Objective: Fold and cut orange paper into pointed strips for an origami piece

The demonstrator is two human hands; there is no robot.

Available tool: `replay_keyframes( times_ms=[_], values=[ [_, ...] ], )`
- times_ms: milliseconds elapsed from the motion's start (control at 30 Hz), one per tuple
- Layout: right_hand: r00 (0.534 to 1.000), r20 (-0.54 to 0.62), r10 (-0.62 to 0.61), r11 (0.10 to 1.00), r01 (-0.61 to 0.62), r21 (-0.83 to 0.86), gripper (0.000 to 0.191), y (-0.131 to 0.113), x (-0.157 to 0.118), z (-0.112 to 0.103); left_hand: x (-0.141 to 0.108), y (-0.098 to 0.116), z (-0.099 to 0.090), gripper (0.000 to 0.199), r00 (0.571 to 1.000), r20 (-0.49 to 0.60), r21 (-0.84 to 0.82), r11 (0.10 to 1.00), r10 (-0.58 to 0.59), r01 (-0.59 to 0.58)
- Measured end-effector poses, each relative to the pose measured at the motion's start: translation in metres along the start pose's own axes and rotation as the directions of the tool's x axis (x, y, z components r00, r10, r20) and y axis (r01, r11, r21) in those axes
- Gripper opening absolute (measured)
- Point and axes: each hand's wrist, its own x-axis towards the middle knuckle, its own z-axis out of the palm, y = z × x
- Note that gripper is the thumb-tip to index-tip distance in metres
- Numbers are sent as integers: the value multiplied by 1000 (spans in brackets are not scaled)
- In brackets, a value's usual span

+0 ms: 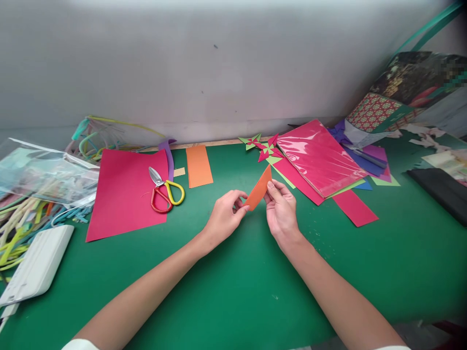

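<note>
A folded strip of orange paper (pixel 258 190) is held up at a slant between my two hands, above the green table. My left hand (pixel 226 212) pinches its lower left corner with thumb and fingertips. At the upper right end, my right hand (pixel 281 206) grips the paper, thumb in front and fingers behind. Another orange paper rectangle (pixel 199 166) lies flat beyond my left hand. To its left, scissors (pixel 164 192) with one red and one yellow handle rest on a large red paper sheet (pixel 124 194). Red and green folded paper stars (pixel 268 149) lie behind my right hand.
A plastic-wrapped pack of red paper (pixel 321 158) sits on loose sheets at the right, near a red strip (pixel 355 208). Purple folded paper (pixel 339 131), a black pouch (pixel 440 192) and a patterned bag (pixel 386 107) are farther right. At left are a white device (pixel 38 262) and coloured strips (pixel 22 228).
</note>
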Motion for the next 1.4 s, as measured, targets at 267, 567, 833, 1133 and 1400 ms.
replay_keyframes(
  times_ms=[267, 567, 833, 1133, 1400],
  values=[
    [999, 43, 27, 1000, -26, -17, 29, 1, -8, 4, 0, 3, 4, 35, 977, 204, -96, 992, -60, 81],
    [998, 31, 55, 998, -56, 14, 28, 4, -8, 2, -2, -3, 6, 33, 972, 187, -118, 979, -142, 165],
    [999, 49, 6, 992, 0, -122, 26, 7, -20, 8, -1, 7, 2, 30, 995, 73, -29, 997, -64, 66],
    [979, 197, 61, 954, 1, -300, 26, 9, -46, 16, 6, 11, -12, 31, 980, -183, 40, 997, 79, -73],
    [978, 185, 100, 938, -31, -344, 25, 12, -50, 17, 7, 12, -19, 28, 969, -244, -17, 999, 40, -46]
  ],
)
